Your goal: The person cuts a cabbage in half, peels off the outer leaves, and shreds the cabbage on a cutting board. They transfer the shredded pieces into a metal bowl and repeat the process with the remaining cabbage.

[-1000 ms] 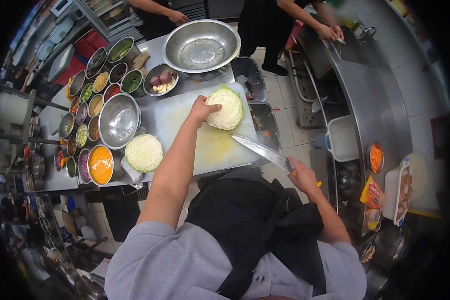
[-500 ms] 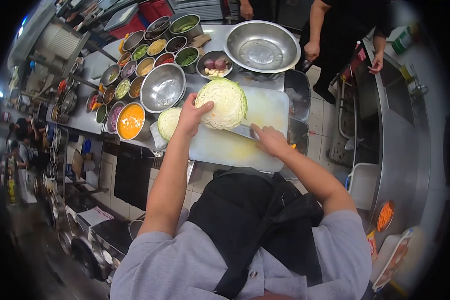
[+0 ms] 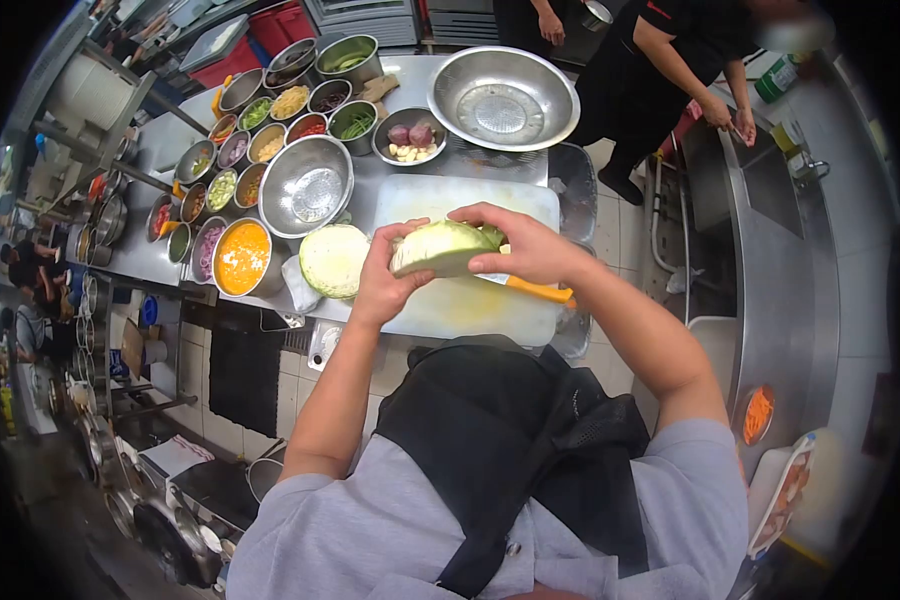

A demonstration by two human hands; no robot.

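Observation:
Between my two hands a cut piece of cabbage (image 3: 440, 248) is held tilted over the cutting board (image 3: 510, 315). My left hand (image 3: 385, 275) grips its left side, and my right hand (image 3: 520, 243) clasps its right side. Another cabbage half (image 3: 332, 262) lies cut face up at the board's left edge, beside my left hand. A knife with an orange handle (image 3: 540, 291) rests on the board just below my right hand; the cabbage and hand hide part of its blade.
A large metal basin (image 3: 503, 100) stands behind the board. To the left are an empty steel bowl (image 3: 307, 187), a pot of orange liquid (image 3: 242, 258) and several containers of chopped vegetables. A bowl (image 3: 410, 137) holds onions and garlic. A person in black (image 3: 660, 80) stands at the right-hand sink.
My right hand has let go of the knife, now on the board, and taken hold of the cabbage. The cabbage has tipped from facing me. The view has shifted slightly.

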